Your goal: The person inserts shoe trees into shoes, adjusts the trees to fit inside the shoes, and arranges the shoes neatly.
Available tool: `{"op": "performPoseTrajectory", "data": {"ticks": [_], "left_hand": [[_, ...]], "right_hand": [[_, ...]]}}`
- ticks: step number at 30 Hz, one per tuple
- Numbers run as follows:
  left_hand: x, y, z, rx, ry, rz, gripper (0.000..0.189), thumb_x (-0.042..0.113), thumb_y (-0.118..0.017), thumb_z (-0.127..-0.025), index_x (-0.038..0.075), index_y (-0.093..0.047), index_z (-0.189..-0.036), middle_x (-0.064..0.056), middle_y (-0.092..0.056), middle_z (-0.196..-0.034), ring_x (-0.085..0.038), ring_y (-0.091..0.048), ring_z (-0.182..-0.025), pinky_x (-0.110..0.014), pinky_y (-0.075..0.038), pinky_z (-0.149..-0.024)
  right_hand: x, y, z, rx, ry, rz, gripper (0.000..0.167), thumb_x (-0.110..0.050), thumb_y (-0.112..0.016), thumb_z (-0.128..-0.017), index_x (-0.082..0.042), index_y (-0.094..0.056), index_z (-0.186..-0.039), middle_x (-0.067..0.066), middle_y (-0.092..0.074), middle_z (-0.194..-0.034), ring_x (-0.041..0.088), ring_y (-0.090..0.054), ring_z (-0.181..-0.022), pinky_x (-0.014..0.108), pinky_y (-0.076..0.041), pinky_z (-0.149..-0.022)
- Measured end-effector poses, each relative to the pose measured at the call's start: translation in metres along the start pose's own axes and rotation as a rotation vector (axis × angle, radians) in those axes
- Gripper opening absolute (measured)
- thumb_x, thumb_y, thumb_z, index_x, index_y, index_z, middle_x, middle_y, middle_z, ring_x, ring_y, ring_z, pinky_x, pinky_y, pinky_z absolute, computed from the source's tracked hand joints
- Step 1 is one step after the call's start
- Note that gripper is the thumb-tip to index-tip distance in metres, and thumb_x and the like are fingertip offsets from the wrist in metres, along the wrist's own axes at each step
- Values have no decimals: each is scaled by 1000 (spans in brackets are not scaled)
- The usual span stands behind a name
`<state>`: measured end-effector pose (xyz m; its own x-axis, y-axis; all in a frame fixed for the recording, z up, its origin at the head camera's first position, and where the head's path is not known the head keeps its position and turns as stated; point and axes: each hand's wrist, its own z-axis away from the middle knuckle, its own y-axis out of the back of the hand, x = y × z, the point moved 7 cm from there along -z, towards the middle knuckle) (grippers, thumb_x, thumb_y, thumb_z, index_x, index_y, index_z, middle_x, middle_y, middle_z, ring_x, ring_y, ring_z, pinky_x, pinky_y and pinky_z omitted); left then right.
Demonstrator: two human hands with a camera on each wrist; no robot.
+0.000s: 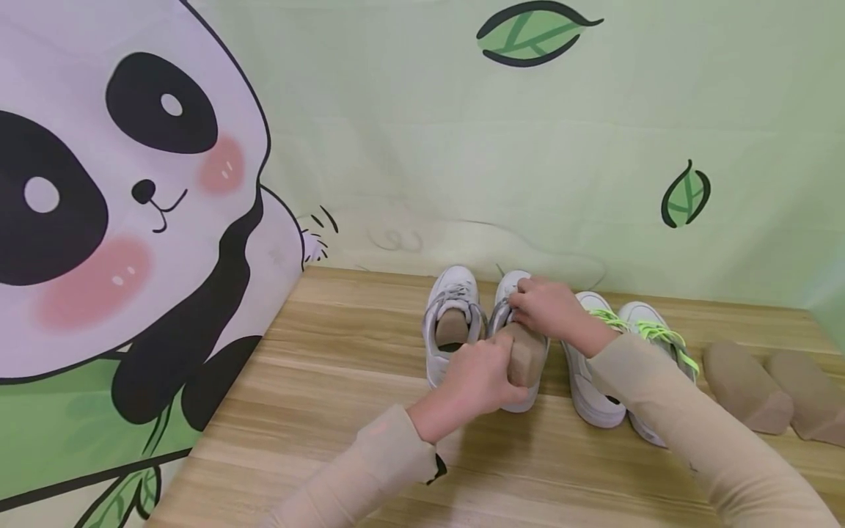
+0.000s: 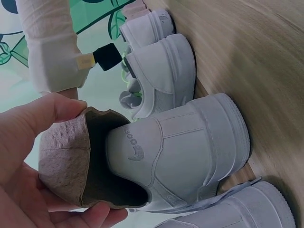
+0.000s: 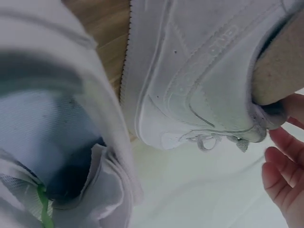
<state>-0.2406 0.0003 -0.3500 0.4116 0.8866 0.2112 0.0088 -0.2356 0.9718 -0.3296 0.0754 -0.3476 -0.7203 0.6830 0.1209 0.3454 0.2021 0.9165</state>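
Observation:
A white sneaker [image 1: 520, 403] with grey laces stands on the wooden surface, its toe toward the backdrop. My left hand [image 1: 472, 378] grips a brown moulded-pulp shoe insert [image 2: 64, 161], thumb on one side and fingers on the other. The insert slants into that sneaker's opening, and its front end is hidden inside. At the sneaker's tongue [image 3: 260, 127], my right hand [image 1: 554, 308] pinches the edge beside the insert. To the left stands the matching sneaker [image 1: 455, 279], with another brown insert [image 1: 452, 328] inside it.
White sneakers with neon-green laces [image 1: 597, 403] stand under my right forearm. Two more brown inserts [image 1: 746, 385] lie to their right. Behind everything hangs a green backdrop [image 1: 409, 132] with a panda and leaves. The wooden surface [image 1: 297, 381] extends left and toward me.

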Motion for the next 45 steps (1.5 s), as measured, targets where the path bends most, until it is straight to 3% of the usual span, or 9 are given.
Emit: {"op": "performPoseTrajectory", "data": {"ticks": [6,17,27,37,45], "left_hand": [[0,0,0,0,-1,-2,43,41,-67,-66,11,-51,-94,1,-56,-64,-12,-51,-53,-24,-36,-43],[-1,-4,-2,-33,17,37,44,40,-67,-67,12,-51,-98,1,-56,-68,-13,-49,-51,-24,-35,-42],[-2,-6,-8,-13,30,55,35,37,-68,-65,15,-48,-86,3,-53,-62,-11,-47,-49,-23,-34,-41],[2,-4,-8,-13,20,-2,35,41,-67,-67,16,-44,-79,3,-53,-62,-13,-48,-49,-24,-34,-41],[3,-4,-7,7,22,-19,34,42,-65,-68,17,-43,-75,4,-50,-57,-13,-44,-45,-24,-31,-38]], "right_hand": [[0,-8,0,3,13,18,11,-19,-67,-74,-13,-58,-72,3,-52,-70,21,-51,-62,34,-41,-48],[4,-13,-3,-134,-120,-34,12,-16,-59,-82,-12,-54,-72,1,-52,-69,16,-44,-58,30,-36,-46],[10,-19,0,-148,-150,-122,16,-17,-57,-84,-11,-50,-71,0,-48,-66,16,-42,-59,30,-36,-50],[13,-14,4,-134,-167,-202,13,-16,-59,-83,-12,-52,-74,0,-50,-68,15,-44,-62,31,-38,-56],[28,-11,14,-262,-297,-141,11,-17,-59,-77,-12,-52,-72,1,-49,-67,16,-44,-59,29,-35,-50]]}}
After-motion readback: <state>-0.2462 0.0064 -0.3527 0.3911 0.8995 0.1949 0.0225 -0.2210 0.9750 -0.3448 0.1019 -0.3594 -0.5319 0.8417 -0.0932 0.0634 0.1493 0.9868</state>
